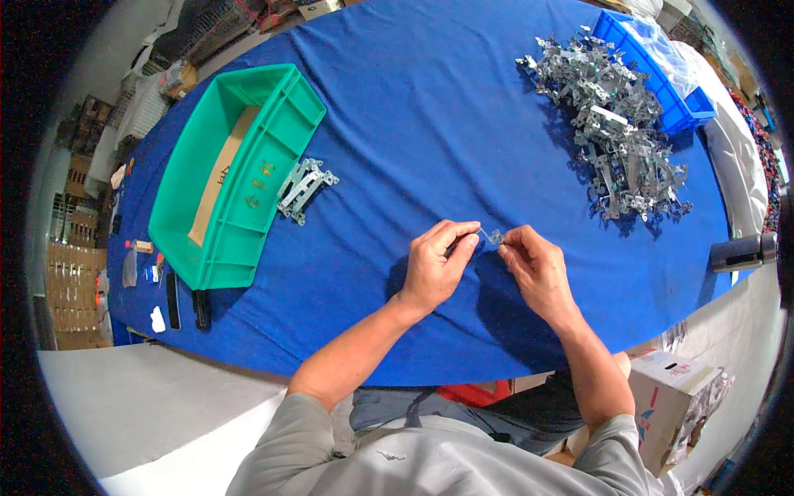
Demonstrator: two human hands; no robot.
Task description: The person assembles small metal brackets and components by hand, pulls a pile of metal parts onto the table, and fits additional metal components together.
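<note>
The left grip [433,263] and right grip [538,269] pinch a small metal part [495,236] above the table [413,157]; uneven pressure or a slack hold could let it slip.

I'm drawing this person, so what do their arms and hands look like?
The left hand and right hand are bare, with no gloves, and no watch or bracelet shows on either wrist. The forearms are bare too. Short grey sleeves end near the elbows.
</note>
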